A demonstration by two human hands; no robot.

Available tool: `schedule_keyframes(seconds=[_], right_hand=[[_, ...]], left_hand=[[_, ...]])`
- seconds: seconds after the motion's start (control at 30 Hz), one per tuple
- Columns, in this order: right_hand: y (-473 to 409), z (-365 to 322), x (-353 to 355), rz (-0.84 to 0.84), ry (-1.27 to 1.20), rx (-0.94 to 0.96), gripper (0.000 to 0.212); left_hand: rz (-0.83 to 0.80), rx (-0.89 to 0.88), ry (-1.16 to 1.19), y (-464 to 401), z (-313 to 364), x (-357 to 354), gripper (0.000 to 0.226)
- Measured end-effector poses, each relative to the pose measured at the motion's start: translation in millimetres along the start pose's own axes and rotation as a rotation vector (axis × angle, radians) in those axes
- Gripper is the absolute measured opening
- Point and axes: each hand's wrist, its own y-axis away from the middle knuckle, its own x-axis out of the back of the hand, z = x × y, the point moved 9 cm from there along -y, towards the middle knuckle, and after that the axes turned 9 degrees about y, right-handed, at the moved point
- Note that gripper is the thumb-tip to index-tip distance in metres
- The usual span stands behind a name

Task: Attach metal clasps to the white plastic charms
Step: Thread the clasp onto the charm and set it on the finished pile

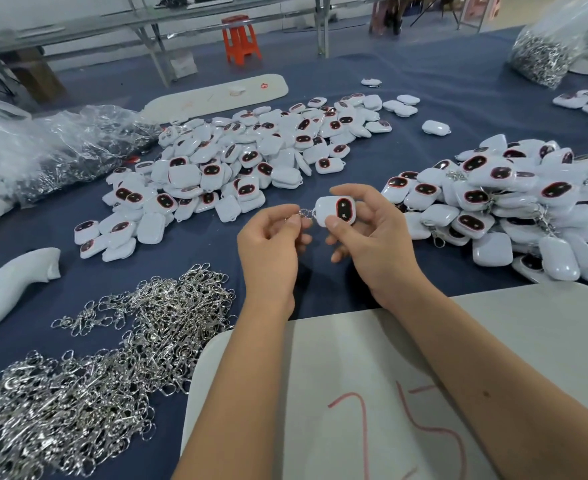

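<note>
Blue-covered bench [354,299] | near edge: white board [372,375] with red scrawl, perhaps "75" | loose clasps [88,382] heaped near-left, too many to count | left hand [271,244] pinches one clasp [304,213] | right hand [372,237] grips one white charm [335,211], mid-bench | two charm piles beyond.

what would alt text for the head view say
Over a blue table, the right hand holds a white charm while the left hand pinches a metal clasp at its edge. Charm piles lie behind and to the right, a heap of clasps at near left.
</note>
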Motion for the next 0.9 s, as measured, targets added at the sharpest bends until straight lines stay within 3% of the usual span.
schedule_keyframes(seconds=[0.17, 0.37, 0.53, 0.9], right_hand=[[-0.3, -2.4, -4.5, -0.070, -0.097, 0.005, 0.033], [-0.1, -1.4, -4.3, -0.083, -0.156, -0.030, 0.033], [-0.4, 0.0, -3.7, -0.078, -0.156, -0.036, 0.032], [-0.3, 2.3, 0.4, -0.030, -0.095, -0.019, 0.028]], left_hand=[[-0.094, 0.156, 0.096, 1.0, -4.8, -5.4, 0.032], [-0.196, 0.040, 0.004, 4.8, 4.9, -15.9, 0.021], [-0.106, -0.066, -0.063, 2.8, 9.1, -10.6, 0.015], [-0.118, -0.607, -0.804, 21.7, 51.8, -26.9, 0.010]])
